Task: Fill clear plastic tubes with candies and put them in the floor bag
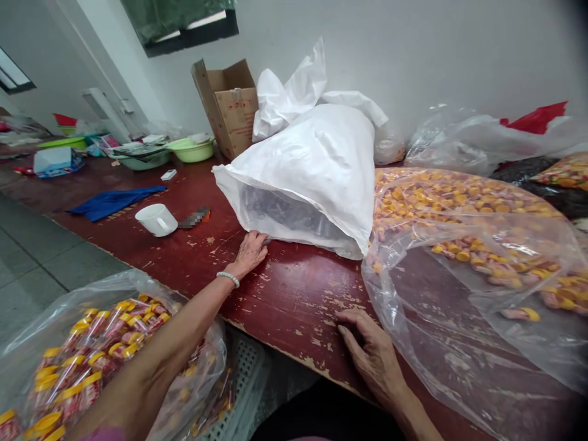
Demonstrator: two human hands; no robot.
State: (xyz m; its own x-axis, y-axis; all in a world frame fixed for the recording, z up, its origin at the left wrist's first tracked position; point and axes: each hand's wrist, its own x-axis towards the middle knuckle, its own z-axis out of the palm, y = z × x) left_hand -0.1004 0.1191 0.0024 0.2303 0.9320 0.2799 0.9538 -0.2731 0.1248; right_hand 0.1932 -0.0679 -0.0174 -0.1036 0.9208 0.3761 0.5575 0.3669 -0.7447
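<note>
A large white woven sack lies on its side on the worn red table, its mouth facing me. Clear plastic pieces show dimly inside. My left hand, with a beaded bracelet on the wrist, is at the lower left lip of the sack, fingers curled together; what they hold, if anything, is hidden. Near the table's front edge rests my right hand, thumb apart from loosely bent fingers, holding nothing. To its right spreads a clear plastic bag with many small yellow-capped containers.
Another clear bag of yellow-capped tubes stands below the table at left, beside a pale perforated crate. On the table are a white mug, a blue cloth, a green basin and an open cardboard box.
</note>
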